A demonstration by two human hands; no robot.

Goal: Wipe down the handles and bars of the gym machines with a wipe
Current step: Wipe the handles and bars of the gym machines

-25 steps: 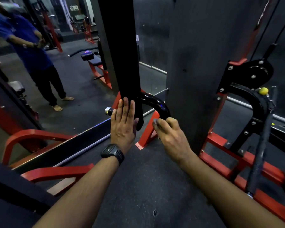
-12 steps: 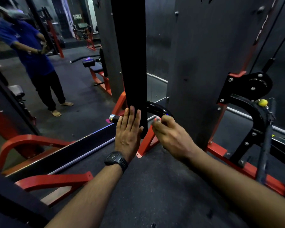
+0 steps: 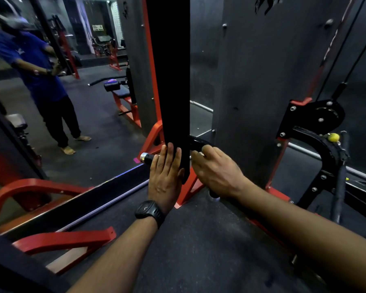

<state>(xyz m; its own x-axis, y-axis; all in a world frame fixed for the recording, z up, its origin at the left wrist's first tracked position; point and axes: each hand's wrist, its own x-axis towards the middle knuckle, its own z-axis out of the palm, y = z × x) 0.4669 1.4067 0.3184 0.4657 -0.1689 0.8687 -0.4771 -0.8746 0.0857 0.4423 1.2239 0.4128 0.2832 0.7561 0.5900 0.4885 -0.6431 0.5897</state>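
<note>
Curling round the curved black handle (image 3: 195, 142), the right hand (image 3: 218, 172) grips it just beside the black upright (image 3: 169, 81). A pale scrap (image 3: 201, 154) shows at the fingertips, probably the wipe, though it is too small to be sure. Over the last second this hand has crept along the bend and now covers more of the arc. I judge the rub is moving along the handle, with its chrome end (image 3: 145, 157) not yet reached. The left hand (image 3: 166, 172) stays flat, fingers straight, pressed against the upright and holding nothing, a black watch (image 3: 149, 211) on its wrist. Below them sits the red frame foot (image 3: 188, 187). Well apart, a pulley bracket (image 3: 315, 117) stands right, and a person in blue (image 3: 30, 66) far left.
</note>
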